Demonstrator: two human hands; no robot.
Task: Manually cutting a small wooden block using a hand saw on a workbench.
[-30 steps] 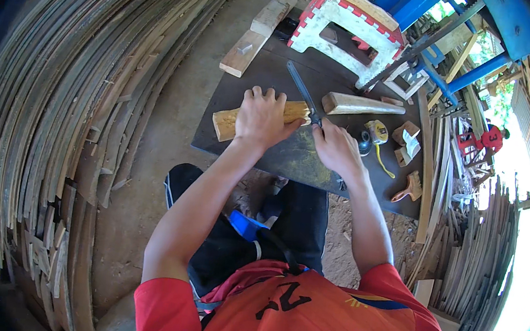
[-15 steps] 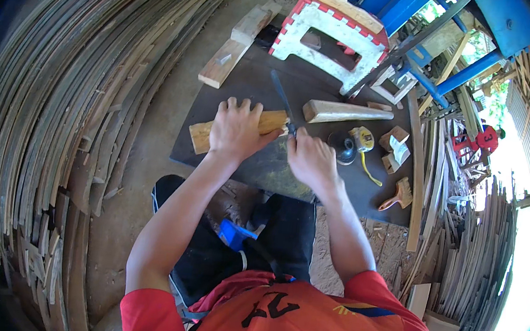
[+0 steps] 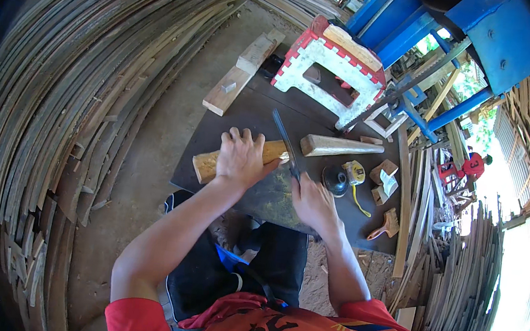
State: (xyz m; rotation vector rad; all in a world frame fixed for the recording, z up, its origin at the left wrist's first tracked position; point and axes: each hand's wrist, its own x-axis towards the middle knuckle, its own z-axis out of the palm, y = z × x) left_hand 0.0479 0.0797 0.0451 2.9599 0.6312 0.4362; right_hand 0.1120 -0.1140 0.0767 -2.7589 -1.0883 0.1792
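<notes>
My left hand (image 3: pixel 241 157) grips a short wooden block (image 3: pixel 206 165) and presses it down on the dark tabletop (image 3: pixel 230 133). The fingers reach over its far side, and the thumb lies toward its right end. That right end looks paler and freshly worked. My right hand (image 3: pixel 314 202) is wrapped round the near end of a long, narrow dark file (image 3: pixel 283 131). The file slants away to the far left, against the block's right end. Just right of it lies a longer tapered piece of wood (image 3: pixel 340 147).
Right of my right hand are a black round object (image 3: pixel 335 180), a yellow tape measure (image 3: pixel 355 172), small wood blocks (image 3: pixel 382 170) and a brush (image 3: pixel 389 223). A white and red stool (image 3: pixel 331 70) stands at the back. Plank stacks (image 3: pixel 114 74) line the left; a person (image 3: pixel 474 164) is far right.
The view has shifted, so the table sits lower in it. My left hand keeps its hold on the block; my right hand and the file have moved slightly nearer me along the block's end.
</notes>
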